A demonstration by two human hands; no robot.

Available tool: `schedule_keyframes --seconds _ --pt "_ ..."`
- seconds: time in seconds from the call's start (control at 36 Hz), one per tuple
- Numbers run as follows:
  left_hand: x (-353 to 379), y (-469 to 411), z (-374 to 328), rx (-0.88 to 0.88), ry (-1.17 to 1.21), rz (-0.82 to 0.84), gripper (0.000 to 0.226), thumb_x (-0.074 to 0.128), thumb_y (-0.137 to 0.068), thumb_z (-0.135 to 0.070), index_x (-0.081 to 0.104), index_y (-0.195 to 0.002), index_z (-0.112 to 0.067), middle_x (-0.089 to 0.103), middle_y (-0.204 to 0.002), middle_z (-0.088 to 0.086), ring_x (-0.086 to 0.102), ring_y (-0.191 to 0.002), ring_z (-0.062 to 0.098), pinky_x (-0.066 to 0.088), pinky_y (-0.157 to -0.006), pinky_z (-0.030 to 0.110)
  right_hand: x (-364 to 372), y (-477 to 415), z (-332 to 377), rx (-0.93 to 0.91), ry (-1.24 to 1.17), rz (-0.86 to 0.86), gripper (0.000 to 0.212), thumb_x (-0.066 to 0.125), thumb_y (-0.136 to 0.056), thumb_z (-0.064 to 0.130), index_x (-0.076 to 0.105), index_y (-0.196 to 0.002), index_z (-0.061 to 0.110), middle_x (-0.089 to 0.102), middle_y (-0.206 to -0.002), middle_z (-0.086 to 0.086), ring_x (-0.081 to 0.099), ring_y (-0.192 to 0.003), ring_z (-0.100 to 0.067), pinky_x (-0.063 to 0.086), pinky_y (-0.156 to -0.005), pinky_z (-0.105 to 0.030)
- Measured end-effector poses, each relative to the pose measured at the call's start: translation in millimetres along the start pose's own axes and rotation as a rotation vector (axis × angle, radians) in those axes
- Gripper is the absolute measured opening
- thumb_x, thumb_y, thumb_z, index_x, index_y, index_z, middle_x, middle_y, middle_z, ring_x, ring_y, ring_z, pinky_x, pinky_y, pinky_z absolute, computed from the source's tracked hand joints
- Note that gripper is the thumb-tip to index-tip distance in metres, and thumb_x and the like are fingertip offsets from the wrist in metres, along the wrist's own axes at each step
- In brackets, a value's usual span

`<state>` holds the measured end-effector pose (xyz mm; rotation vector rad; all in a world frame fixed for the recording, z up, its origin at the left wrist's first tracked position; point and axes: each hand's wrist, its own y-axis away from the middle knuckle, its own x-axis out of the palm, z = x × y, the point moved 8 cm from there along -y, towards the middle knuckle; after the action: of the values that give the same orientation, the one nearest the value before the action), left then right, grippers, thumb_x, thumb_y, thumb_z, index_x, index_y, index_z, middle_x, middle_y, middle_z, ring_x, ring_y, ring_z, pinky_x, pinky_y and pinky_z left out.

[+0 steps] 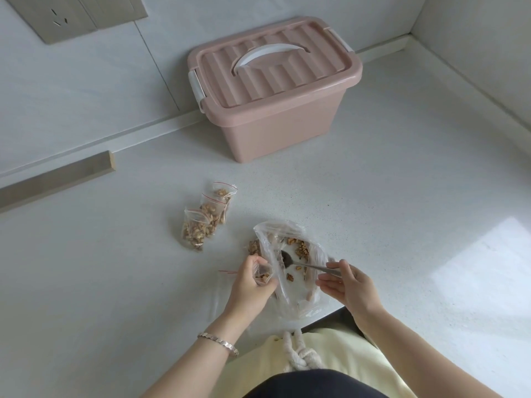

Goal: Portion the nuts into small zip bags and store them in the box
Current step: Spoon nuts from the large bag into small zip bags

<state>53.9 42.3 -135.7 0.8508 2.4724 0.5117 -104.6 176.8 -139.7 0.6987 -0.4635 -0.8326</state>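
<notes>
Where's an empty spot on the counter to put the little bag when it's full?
Bare counter lies right of the big nut bag, out to the right wall, and also between the pink box and the three filled bags. It is crowded near the front edge, where the left hand holds the little bag and the right hand holds the spoon.

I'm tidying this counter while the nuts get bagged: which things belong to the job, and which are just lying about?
Part of the job: big bag of nuts; spoon in the right hand; small zip bag in the left hand; three filled zip bags; closed pink box.
Just there: wall socket; wooden strip.
</notes>
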Motion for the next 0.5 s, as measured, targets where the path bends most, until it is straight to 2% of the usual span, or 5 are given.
schedule_keyframes --seconds 0.14,0.31,0.5 --pt "0.3 -0.2 1.3 0.008 -0.014 0.009 0.027 0.063 -0.082 -0.008 0.046 -0.087 -0.029 0.051 -0.099 -0.02 0.048 -0.082 -0.013 0.037 -0.067 -0.003 -6.7 -0.4 -15.9 0.149 -0.195 0.029 0.035 0.035 -0.099 0.025 0.058 -0.095 -0.001 0.065 -0.074 -0.019 0.068 -0.065 -0.025 0.058 -0.056 -0.026" --pt "1.6 0.8 0.2 0.019 -0.03 0.009 0.025 0.063 -0.083 -0.009 0.047 -0.096 -0.024 0.045 -0.096 -0.028 0.048 -0.074 -0.009 0.038 -0.063 -0.003 -21.0 2.3 -13.9 0.129 -0.223 0.012 0.035 0.034 -0.1 0.025 0.056 -0.096 -0.001 0.063 -0.075 -0.02 0.068 -0.061 -0.023 0.058 -0.056 -0.025" --pt "0.4 4.8 -9.9 0.119 -0.095 -0.038 0.035 0.064 -0.081 -0.005 0.044 -0.1 -0.027 0.047 -0.107 -0.009 0.051 -0.074 -0.008 0.043 -0.068 0.005 -39.1 8.4 2.3 0.031 -0.135 -0.03 0.033 0.037 -0.099 0.026 0.059 -0.093 0.001 0.065 -0.071 -0.017 0.069 -0.061 -0.021 0.057 -0.056 -0.023"
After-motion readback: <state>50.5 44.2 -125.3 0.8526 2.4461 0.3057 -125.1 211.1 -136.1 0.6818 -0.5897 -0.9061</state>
